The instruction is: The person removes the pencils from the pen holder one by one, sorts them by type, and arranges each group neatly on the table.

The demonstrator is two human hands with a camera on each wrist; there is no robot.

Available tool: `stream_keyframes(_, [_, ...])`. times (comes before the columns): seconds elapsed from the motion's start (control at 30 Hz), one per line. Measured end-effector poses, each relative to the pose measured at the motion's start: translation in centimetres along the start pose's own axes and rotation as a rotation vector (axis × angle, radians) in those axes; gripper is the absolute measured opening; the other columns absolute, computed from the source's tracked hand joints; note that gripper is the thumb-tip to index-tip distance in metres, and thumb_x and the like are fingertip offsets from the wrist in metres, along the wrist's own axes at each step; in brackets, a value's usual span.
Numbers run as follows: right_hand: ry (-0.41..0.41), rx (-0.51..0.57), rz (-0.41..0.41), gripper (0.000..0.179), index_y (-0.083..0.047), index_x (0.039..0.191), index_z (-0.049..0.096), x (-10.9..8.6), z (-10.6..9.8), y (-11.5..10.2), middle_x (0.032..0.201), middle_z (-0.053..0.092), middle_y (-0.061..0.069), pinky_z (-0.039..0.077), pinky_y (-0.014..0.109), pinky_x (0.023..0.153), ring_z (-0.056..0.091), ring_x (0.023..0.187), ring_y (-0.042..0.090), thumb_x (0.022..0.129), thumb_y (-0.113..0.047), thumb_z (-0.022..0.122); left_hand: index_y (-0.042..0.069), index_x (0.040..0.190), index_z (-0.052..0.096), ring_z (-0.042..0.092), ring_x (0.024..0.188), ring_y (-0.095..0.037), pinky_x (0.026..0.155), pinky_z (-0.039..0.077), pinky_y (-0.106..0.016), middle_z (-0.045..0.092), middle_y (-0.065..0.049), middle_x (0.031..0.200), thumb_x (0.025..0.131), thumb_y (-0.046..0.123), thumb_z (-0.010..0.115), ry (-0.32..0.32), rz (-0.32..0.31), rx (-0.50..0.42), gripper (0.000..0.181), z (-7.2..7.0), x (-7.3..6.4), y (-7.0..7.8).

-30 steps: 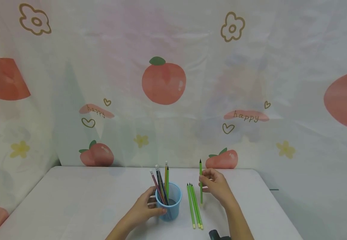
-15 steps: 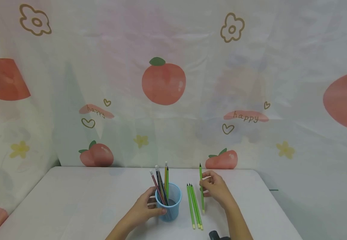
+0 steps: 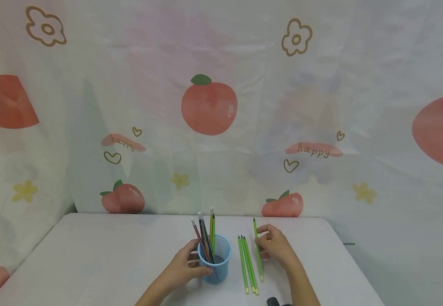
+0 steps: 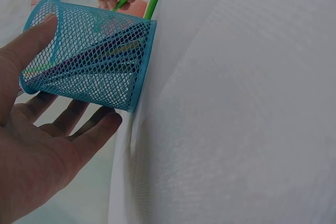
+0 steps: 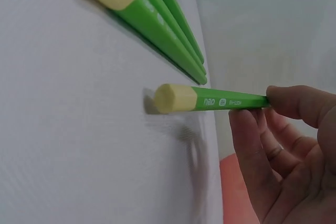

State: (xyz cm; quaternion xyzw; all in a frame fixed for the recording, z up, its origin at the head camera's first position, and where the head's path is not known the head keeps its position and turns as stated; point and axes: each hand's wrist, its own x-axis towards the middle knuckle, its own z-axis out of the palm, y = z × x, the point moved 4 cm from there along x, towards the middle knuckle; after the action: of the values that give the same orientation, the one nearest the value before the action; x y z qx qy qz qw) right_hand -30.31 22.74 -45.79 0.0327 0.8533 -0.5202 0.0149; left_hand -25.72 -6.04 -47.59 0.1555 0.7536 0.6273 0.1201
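A light blue mesh pencil cup [image 3: 217,274] stands upright on the table, holding several pencils [image 3: 204,238] in dark, red, yellow and green. Around its left side curls my left hand [image 3: 181,265], thumb at the front near the rim; the left wrist view shows the fingers along the opposite side of the mesh [image 4: 94,56]. My right hand [image 3: 279,246] pinches a green pencil [image 5: 226,99] between thumb and fingertips, dark tip up and pale yellow end down. That end is close to the tabletop; whether it touches, I cannot tell. Three more green pencils [image 3: 244,267] lie between cup and right hand.
The white table [image 3: 110,255] reaches back to a cloth backdrop [image 3: 221,170] printed with fruit and flowers. A black object [image 3: 273,301], partly cut off, sits at the bottom edge near the right forearm.
My right hand has come down slightly with the green pencil, whose lower end now leans a little to the right, nearer the table. The left hand and the cup stay put.
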Motion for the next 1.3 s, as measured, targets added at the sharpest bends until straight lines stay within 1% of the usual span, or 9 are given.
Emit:
stream_keyframes(0.2, [-0.044, -0.089, 0.024, 0.029, -0.005, 0.116, 0.06, -0.2, 0.2, 0.7, 0.081, 0.065, 0.008, 0.054, 0.031, 0.057, 0.063, 0.065, 0.02, 0.089, -0.009, 0.068, 0.005, 0.149, 0.038, 0.053, 0.128, -0.045, 0.105, 0.049, -0.052, 0.048, -0.023, 0.144, 0.079, 0.02, 0.085, 0.003, 0.013, 0.011, 0.086, 0.1, -0.1, 0.3])
stream_keyframes(0.37, [-0.068, -0.103, 0.061, 0.031, -0.004, 0.118, 0.06, -0.2, 0.1, 1.0, 0.083, 0.064, 0.009, 0.055, 0.031, 0.057, 0.064, 0.064, 0.02, 0.089, -0.009, 0.069, 0.005, 0.149, 0.038, 0.053, 0.128, -0.046, 0.105, 0.05, -0.051, 0.048, -0.023, 0.144, 0.079, 0.021, 0.085, 0.001, 0.025, 0.013, 0.086, 0.0, -0.1, 0.2])
stream_keyframes(0.53, [-0.107, -0.12, 0.112, 0.034, -0.004, 0.12, 0.06, -0.3, 0.2, 1.2, 0.083, 0.064, 0.009, 0.056, 0.031, 0.055, 0.065, 0.064, 0.019, 0.089, -0.009, 0.07, 0.005, 0.149, 0.038, 0.053, 0.128, -0.046, 0.103, 0.051, -0.049, 0.047, -0.024, 0.145, 0.079, 0.023, 0.086, -0.004, 0.02, 0.003, 0.087, 0.0, 0.0, 0.0])
stream_keyframes(0.73, [-0.128, -0.124, 0.11, 0.037, -0.002, 0.122, 0.06, -0.5, 0.3, 1.3, 0.082, 0.064, 0.009, 0.058, 0.029, 0.054, 0.064, 0.063, 0.018, 0.087, -0.007, 0.071, 0.006, 0.148, 0.039, 0.053, 0.127, -0.045, 0.103, 0.052, -0.048, 0.049, -0.023, 0.144, 0.079, 0.022, 0.086, -0.001, 0.019, 0.004, 0.085, 0.0, 0.0, 0.0])
stream_keyframes(0.93, [-0.141, -0.116, 0.127, 0.037, -0.003, 0.123, 0.06, -0.6, 0.4, 1.2, 0.085, 0.063, 0.009, 0.059, 0.03, 0.056, 0.062, 0.067, 0.019, 0.088, -0.006, 0.071, 0.005, 0.148, 0.039, 0.053, 0.127, -0.046, 0.102, 0.052, -0.048, 0.049, -0.025, 0.144, 0.079, 0.021, 0.085, -0.004, 0.015, -0.002, 0.084, 0.0, 0.0, 0.1])
stream_keyframes(1.07, [-0.159, -0.118, 0.12, 0.035, -0.004, 0.123, 0.061, -0.6, 0.5, 1.0, 0.086, 0.063, 0.009, 0.059, 0.031, 0.057, 0.062, 0.069, 0.02, 0.089, -0.007, 0.069, 0.006, 0.147, 0.039, 0.054, 0.126, -0.045, 0.102, 0.053, -0.048, 0.049, -0.025, 0.144, 0.079, 0.021, 0.085, 0.001, 0.012, 0.001, 0.084, 0.0, 0.0, 0.1])
stream_keyframes(1.17, [-0.156, -0.127, 0.105, 0.034, -0.005, 0.123, 0.061, -0.7, 0.6, 0.7, 0.086, 0.062, 0.009, 0.059, 0.032, 0.056, 0.062, 0.069, 0.02, 0.09, -0.009, 0.068, 0.007, 0.148, 0.039, 0.054, 0.127, -0.045, 0.102, 0.053, -0.047, 0.048, -0.024, 0.144, 0.078, 0.021, 0.086, 0.002, 0.0, -0.005, 0.085, 0.0, 0.0, 0.1])
stream_keyframes(1.23, [-0.143, -0.134, 0.071, 0.033, -0.005, 0.123, 0.061, -0.8, 0.7, 0.2, 0.086, 0.062, 0.009, 0.058, 0.033, 0.056, 0.062, 0.068, 0.02, 0.09, -0.01, 0.069, 0.007, 0.148, 0.039, 0.053, 0.127, -0.045, 0.102, 0.052, -0.048, 0.048, -0.025, 0.145, 0.078, 0.02, 0.086, 0.0, -0.005, -0.01, 0.085, 0.0, 0.0, 0.1])
stream_keyframes(1.3, [-0.134, -0.128, 0.02, 0.032, -0.005, 0.122, 0.062, -0.8, 0.8, -0.5, 0.086, 0.062, 0.008, 0.059, 0.034, 0.057, 0.062, 0.067, 0.02, 0.091, -0.011, 0.069, 0.006, 0.149, 0.038, 0.053, 0.128, -0.046, 0.103, 0.052, -0.049, 0.047, -0.025, 0.145, 0.078, 0.019, 0.086, -0.002, -0.009, -0.015, 0.085, 0.0, -0.1, 0.1])
